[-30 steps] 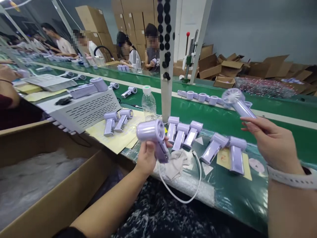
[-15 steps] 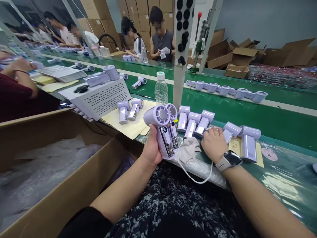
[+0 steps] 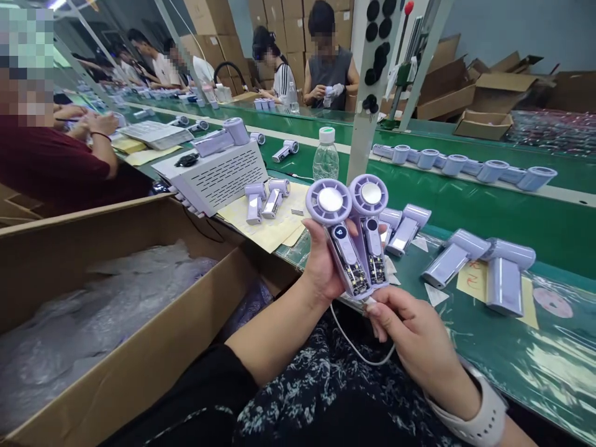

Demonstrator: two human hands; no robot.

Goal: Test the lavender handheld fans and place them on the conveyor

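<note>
My left hand [image 3: 321, 267] is closed around two lilac handheld fans, one fan [image 3: 329, 200] at the left and the other fan [image 3: 371, 194] beside it. Both handles are uncovered at the front, showing circuit boards with small parts. A symbol is lit on the left fan's round display; the right one's looks dark. At the bottom of the handles, my right hand [image 3: 419, 335] pinches the plug end of a white cable [image 3: 372, 364], which loops down below. Whether the plug sits fully in a fan is hidden by my fingers.
More lilac fans [image 3: 454, 257] lie along the bench at the right, and a row of fan bodies [image 3: 454, 166] lies behind. A bottle [image 3: 326, 155], a post [image 3: 364, 105] and a slotted box [image 3: 218, 180] stand ahead. A carton [image 3: 107, 360] with plastic bags is at left; co-workers sit beyond.
My right hand has come from the bench fans to the cable end under the held fans. The fans now face me more squarely and spread apart. The view has shifted left.
</note>
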